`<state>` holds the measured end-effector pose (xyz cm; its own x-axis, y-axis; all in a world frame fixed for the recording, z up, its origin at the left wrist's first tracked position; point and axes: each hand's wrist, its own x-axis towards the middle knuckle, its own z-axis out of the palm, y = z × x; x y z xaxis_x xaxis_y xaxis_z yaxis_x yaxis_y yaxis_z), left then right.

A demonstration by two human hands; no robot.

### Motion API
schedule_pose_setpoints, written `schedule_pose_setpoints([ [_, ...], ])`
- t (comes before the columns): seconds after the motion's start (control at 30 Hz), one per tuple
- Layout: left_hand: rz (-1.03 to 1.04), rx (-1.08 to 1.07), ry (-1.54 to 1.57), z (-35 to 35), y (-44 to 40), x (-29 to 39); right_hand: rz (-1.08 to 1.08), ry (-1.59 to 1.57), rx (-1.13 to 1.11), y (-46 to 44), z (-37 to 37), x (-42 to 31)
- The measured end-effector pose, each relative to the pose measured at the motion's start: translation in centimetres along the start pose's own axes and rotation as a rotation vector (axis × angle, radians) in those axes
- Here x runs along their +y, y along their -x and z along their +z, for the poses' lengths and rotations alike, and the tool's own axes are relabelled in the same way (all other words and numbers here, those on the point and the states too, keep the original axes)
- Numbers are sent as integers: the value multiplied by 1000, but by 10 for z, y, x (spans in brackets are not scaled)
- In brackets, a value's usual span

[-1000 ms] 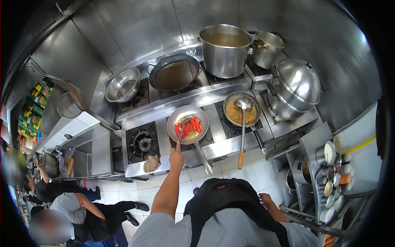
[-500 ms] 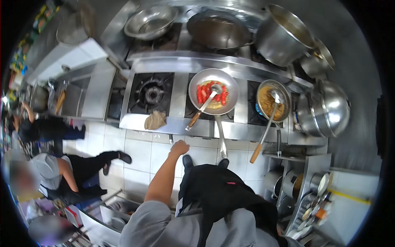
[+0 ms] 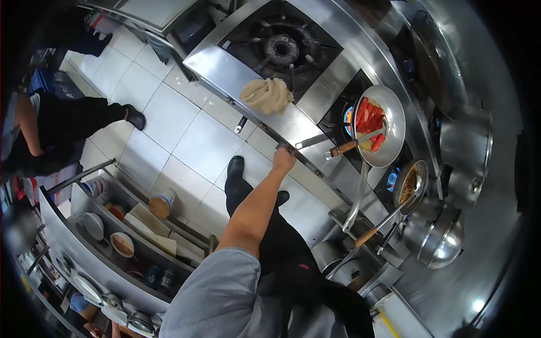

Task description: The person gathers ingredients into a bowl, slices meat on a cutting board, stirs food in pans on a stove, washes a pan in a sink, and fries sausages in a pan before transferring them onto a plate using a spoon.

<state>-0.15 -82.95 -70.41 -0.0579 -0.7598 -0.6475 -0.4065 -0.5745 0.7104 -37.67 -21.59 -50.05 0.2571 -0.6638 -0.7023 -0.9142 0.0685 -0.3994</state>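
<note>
My left hand is at the front edge of the steel stove, its fingers closed round a dark gas knob. My right hand is out of view. Beyond the left hand, a frying pan sits on a burner with a flame at its side. Red pieces of food lie in oil in it, and a ladle with a wooden handle rests across the rim. A smaller pan of brown food, with a long-handled ladle in it, is over a blue flame.
A beige cloth lies on the stove's front ledge beside a burner grate. Another knob juts from the front. Metal bowls and a pot stand at the right. Behind me is an open drawer; a person's leg is at left.
My view has turned and moved nearer the stove. My left hand has reached the stove's front and closed on the knob. A flame now shows beside the frying pan.
</note>
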Motion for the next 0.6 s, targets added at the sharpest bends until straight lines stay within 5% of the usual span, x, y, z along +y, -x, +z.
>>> schedule_pose_setpoints([
  [0.07, 17, 36, 11, 6, -4, -6, 299, -634, 76, -17, -14, -25],
  [0.1, 34, 47, 13, 8, -5, -8, 767, -1356, 232, -32, -33, -45],
  [0.23, 47, 23, 14, -5, 1, 2, 617, -1274, -46, -61, -54, -28],
  [0.43, 46, 159, 21, 7, 2, 3, 738, -1577, 29, -81, -79, -63],
  [0.53, 37, 149, -13, 5, 6, 8, 634, -1108, 81, -103, -113, -121],
  [0.6, 46, 167, -11, 5, 11, 11, 721, -1399, 249, -97, -59, -89],
])
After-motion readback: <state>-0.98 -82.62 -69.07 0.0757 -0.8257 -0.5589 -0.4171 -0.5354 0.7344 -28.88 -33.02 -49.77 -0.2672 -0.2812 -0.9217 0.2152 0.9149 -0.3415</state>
